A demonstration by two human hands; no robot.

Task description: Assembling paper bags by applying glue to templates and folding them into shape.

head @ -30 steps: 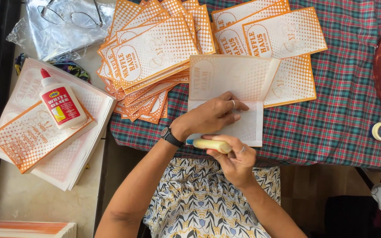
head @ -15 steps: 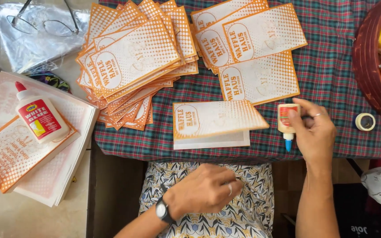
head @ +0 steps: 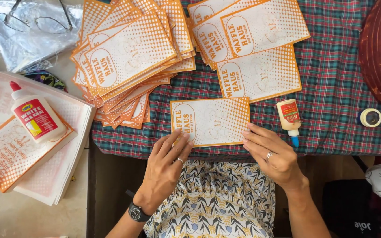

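Where plaid cloth (head: 340, 88) covers the table, flat empty hands (head: 219, 156) press an orange-printed envelope (head: 210, 121).

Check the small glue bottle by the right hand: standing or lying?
Lying. The small glue bottle rests flat on the tablecloth, blue tip toward the table edge.

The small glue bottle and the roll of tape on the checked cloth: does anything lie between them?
Nothing: the head view shows only bare checked tablecloth between the small glue bottle and the roll of tape.
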